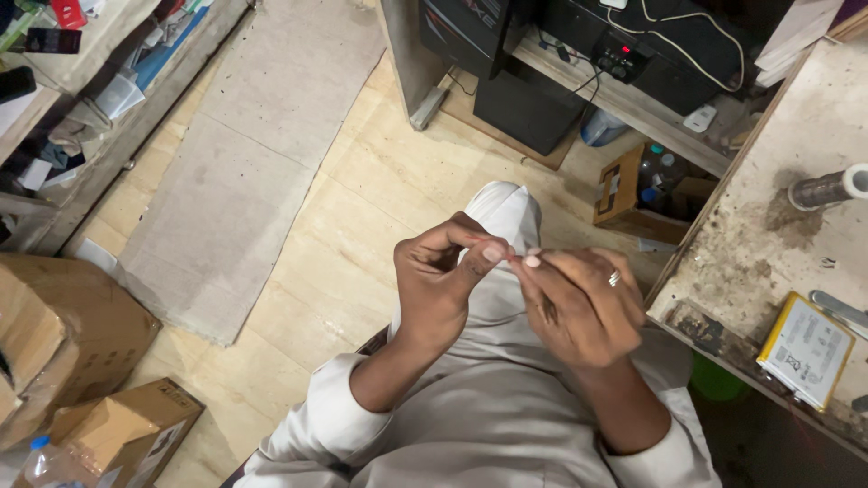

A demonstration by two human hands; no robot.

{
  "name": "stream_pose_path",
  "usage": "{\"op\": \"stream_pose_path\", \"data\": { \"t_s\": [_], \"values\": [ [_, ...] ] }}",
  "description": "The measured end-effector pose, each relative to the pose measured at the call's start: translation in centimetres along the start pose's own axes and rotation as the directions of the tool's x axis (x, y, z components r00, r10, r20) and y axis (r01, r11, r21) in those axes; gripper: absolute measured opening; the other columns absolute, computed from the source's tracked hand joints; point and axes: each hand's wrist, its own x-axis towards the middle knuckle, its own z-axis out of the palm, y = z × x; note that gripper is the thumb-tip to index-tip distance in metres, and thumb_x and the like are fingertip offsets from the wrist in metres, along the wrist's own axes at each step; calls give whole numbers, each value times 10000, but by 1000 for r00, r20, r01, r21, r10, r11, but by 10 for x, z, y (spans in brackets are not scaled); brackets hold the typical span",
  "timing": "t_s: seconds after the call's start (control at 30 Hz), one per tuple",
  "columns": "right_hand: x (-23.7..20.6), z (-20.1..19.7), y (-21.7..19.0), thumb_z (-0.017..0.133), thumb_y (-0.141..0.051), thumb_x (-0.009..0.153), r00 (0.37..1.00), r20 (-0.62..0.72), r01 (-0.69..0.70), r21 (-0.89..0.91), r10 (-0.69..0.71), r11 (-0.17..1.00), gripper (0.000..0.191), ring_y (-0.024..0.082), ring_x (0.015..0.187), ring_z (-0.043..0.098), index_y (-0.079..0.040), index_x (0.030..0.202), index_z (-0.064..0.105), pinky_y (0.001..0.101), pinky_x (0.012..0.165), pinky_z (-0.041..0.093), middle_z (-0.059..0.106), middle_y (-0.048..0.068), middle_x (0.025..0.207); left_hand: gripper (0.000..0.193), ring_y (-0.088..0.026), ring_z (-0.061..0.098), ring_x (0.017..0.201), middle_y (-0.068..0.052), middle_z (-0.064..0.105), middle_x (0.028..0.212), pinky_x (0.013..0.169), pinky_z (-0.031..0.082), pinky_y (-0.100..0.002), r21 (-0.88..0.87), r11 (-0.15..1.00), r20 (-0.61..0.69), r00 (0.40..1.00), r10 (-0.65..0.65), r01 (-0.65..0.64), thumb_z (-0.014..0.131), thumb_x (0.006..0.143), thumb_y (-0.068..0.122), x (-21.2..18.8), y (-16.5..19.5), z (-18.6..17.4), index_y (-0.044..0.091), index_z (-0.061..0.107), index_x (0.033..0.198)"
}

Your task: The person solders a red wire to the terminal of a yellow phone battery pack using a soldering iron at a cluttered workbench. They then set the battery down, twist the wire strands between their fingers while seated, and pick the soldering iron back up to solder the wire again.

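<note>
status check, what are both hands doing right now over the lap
Left hand and right hand raised over lap, fingertips pinched together on a tiny thin reddish piece, too small to identify. Nothing between the hands. Workbench at right, untouched.

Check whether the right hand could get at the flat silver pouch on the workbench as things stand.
Probably yes: the flat silver pouch lies uncovered at the workbench edge beside the right hand, though its fingertips are pinching something tiny.
</note>
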Motion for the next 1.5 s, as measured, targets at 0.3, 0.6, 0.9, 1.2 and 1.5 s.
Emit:
{"op": "stream_pose_path", "data": {
  "t_s": [0.3, 0.6, 0.9, 1.2, 1.5],
  "values": [
    [2, 4, -6, 790, -21, 944, 982, 32, -189, 180, 186, 965, 50, 205, 839, 720, -19, 966, 745, 351, 800, 547, 727, 71, 958, 32, -131, 698, 882, -103, 747, 927, 848, 553, -263, 137, 988, 23, 997, 71, -74, 749, 962, 7, 0, 5, -2, -7, 722, 952],
    [-13, 13, -2, 552, -228, 1080, 524, 664, -710, 687, 534, -158, 260, 124, 717, 595, -9, 946, 592, 280, 687, 508, 570, 33, 774, 36, -127, 641, 862, -89, 744, 905, 821, 515, -274, 280, 938, 59, 979, 195, -204, 765, 961, 21, 3, 4, 2, 2, 736, 951],
    [-14, 19, -1, 490, -391, 1157, 756, 308, -626, 598, 577, 501, 448, 124, 724, 626, -12, 953, 614, 259, 672, 501, 635, 54, 803, 77, -131, 630, 858, -85, 723, 882, 815, 501, -265, 264, 946, 37, 982, 186, -189, 792, 938, 31, 3, -6, 4, 7, 724, 913],
    [9, 2, 2, 875, -98, 842, 996, 32, -83, 159, 79, 984, 230, 253, 795, 677, 8, 967, 713, 376, 724, 540, 698, 137, 913, 95, -101, 649, 840, -86, 732, 902, 807, 498, -248, 175, 983, 20, 998, 61, -64, 778, 961, 72, 1, -1, -2, 2, 728, 921],
    [0, 2, 0, 731, -4, 955, 956, 113, -294, 319, 272, 901, 40, 192, 798, 660, -3, 959, 691, 314, 730, 508, 683, 98, 903, 87, -114, 662, 860, -81, 742, 905, 826, 523, -253, 231, 964, 61, 991, 123, -134, 775, 966, 71, 2, 3, 1, 10, 727, 928]
  ]
}}
